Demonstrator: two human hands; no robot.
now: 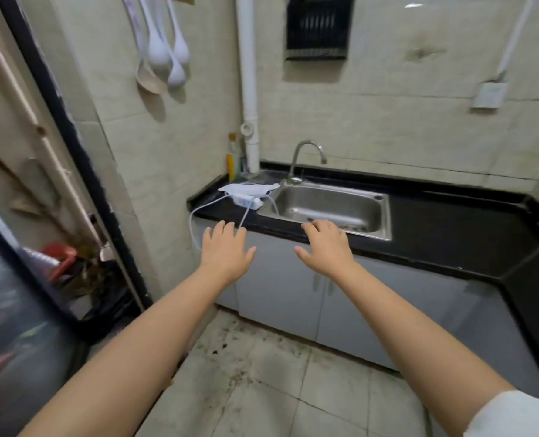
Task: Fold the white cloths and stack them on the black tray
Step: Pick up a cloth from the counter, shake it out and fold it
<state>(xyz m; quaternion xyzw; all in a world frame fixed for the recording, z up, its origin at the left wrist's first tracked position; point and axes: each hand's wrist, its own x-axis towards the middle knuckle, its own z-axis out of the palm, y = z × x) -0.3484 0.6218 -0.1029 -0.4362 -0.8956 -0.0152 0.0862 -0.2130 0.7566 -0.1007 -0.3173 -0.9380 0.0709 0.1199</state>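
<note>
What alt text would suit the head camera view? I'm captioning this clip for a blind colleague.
Two bare hands, left hand and right hand, reach open and empty toward a black countertop with a steel sink. Something white with trailing cables lies left of the sink. No black tray is visible.

Soft, even indoor light; slight motion blur, wide-angle bending at edges.
</note>
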